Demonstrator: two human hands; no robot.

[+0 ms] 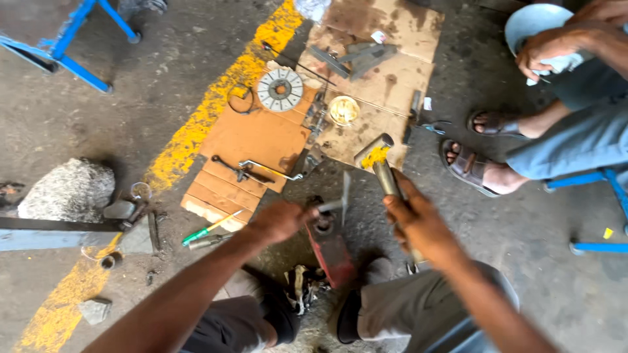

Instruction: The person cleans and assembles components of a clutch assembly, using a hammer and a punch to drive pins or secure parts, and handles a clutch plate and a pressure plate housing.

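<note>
Left hand (280,221) clenched around a thin metal punch (339,204), tip set on a red metal part (329,247) resting on the concrete floor (78,111) between the knees. Right hand (418,225) grasping the handle of a hammer (379,163), yellow-smeared head raised above the part. Beyond, on cardboard sheets (255,140): a clutch disc (280,89), a wrench (269,170). Green-handled screwdriver (210,229) just beside the left wrist.

My right hand (418,219) covers the lower handle of the hammer (381,167), and my left hand (281,221) hides the near end of the thin metal rod (335,204). Motion blur smears the rod. The top edge crops the seated person's hand (546,49) and pale bowl (533,19).
</note>
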